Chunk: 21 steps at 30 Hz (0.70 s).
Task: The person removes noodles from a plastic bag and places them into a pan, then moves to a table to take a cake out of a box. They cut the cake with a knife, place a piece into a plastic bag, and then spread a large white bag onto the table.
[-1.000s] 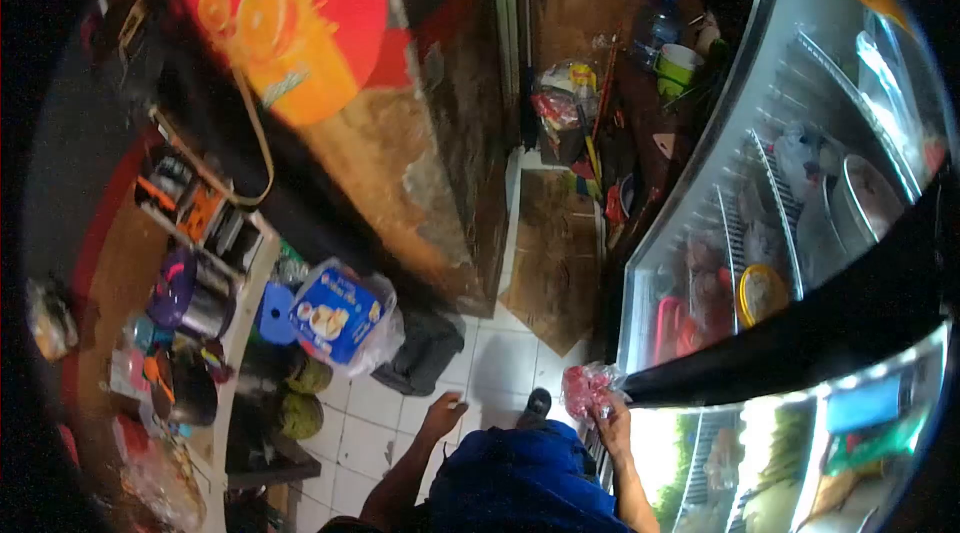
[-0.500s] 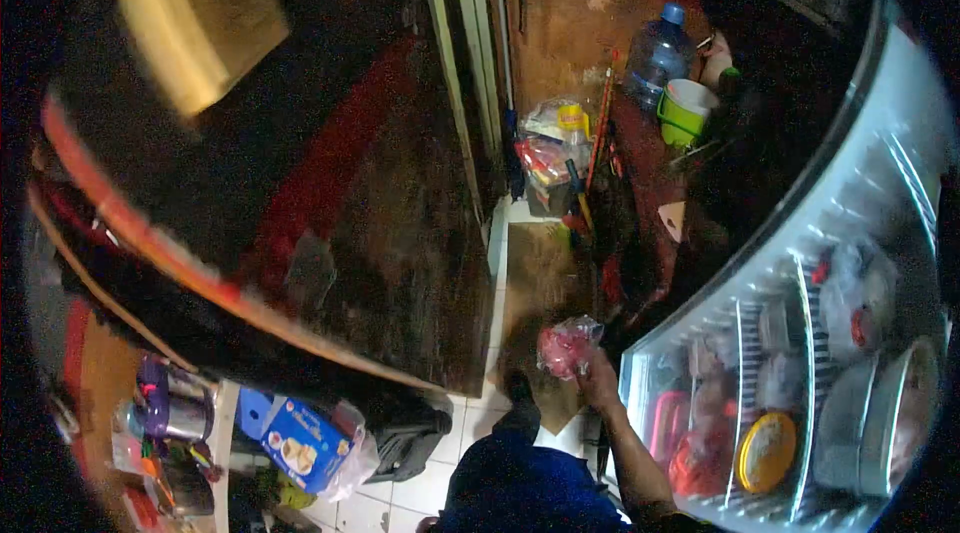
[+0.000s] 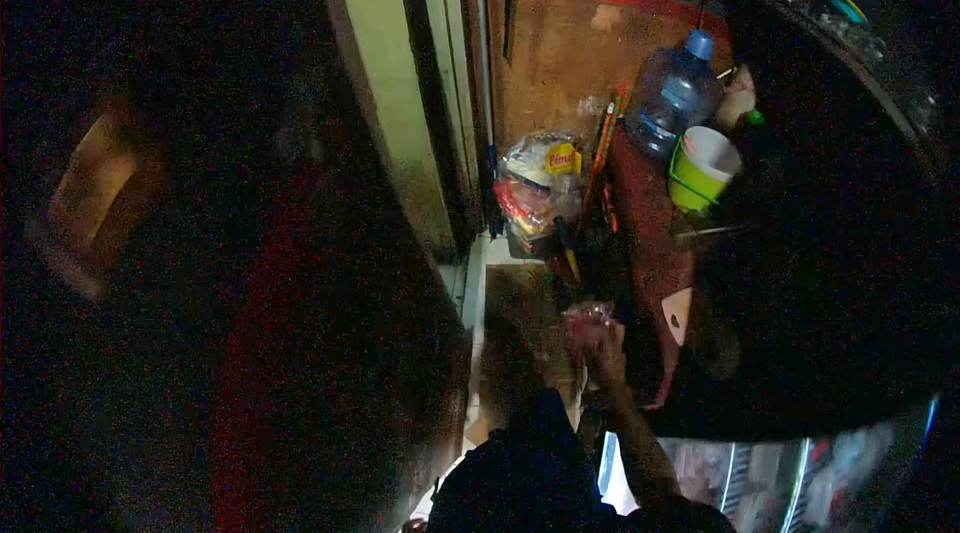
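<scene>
In the lower middle of the head view my right hand [image 3: 608,348] is closed around a small clear plastic bag with pinkish-red contents [image 3: 590,321]. Dim light and blur hide what the contents are. The bag is held up in front of my dark clothing, over the brown mat [image 3: 520,298] on the floor. Below and right of my forearm the lit shelves of an open fridge [image 3: 770,478] show at the frame's bottom edge. My left hand cannot be seen.
A dark door panel [image 3: 300,333] fills the left side. Ahead stands a bin of plastic-wrapped rubbish [image 3: 540,183]. To its right are a large blue water bottle [image 3: 675,98] and a green-and-white bucket [image 3: 702,173]. A cutting board [image 3: 677,315] leans nearby.
My view has swung away from the fridge, which now shows only at the bottom edge. The scene is darker. The bag has stayed in my right hand.
</scene>
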Available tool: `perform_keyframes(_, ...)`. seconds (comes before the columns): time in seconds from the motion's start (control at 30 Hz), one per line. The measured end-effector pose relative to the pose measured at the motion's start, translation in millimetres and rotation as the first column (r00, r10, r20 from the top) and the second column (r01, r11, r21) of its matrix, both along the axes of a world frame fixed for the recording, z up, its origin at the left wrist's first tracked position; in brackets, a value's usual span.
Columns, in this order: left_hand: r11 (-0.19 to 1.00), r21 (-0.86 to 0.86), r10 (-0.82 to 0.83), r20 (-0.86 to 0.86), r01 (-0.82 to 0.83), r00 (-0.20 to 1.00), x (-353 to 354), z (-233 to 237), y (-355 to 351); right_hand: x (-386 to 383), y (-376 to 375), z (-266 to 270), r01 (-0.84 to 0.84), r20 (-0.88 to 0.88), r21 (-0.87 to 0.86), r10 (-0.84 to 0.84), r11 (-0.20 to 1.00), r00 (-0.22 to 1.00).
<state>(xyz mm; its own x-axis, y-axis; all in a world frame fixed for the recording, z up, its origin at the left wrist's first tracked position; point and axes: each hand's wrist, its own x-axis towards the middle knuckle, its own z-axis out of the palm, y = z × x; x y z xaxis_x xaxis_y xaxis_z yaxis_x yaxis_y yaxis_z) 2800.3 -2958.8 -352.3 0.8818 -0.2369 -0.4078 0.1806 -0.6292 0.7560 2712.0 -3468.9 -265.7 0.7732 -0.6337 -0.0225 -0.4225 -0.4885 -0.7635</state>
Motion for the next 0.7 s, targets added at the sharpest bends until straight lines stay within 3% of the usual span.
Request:
perform_keyframes(0.1, 1.0, -0.005, 0.028, 0.003, -0.028, 1.0, 53.1, 10.4, -34.9, 79.1, -55.0, -19.7, 0.037, 0.187, 0.367, -0.113, 0.929, 0.976)
perform_keyframes(0.13, 0.999, 0.004, 0.043, -0.004, -0.043, 0.999, 63.9, 10.3, -43.0, 111.8, -76.1, -15.7, 0.026, 0.223, 0.388, -0.121, 0.921, 0.967)
perform_keyframes(0.43, 0.943, 0.262, 0.266, -0.234, -0.203, 0.935, 35.6, 6.3, -83.2, 406.9, -282.9, 44.8, 0.086, 0.334, 0.272, -0.178, 0.958, 0.926)
perform_keyframes(0.57, 0.892, 0.344, 0.4, -0.302, -0.293, 0.865, 26.4, 27.1, -104.5, 479.6, -333.3, 38.9, 0.162, 0.272, 0.221, -0.221, 0.962, 0.937)
perform_keyframes(0.7, 0.846, 0.385, 0.497, -0.319, -0.369, 0.807, 29.4, 42.9, -123.3, 511.3, -354.0, -2.1, 0.212, 0.195, 0.184, -0.247, 0.96, 0.949)
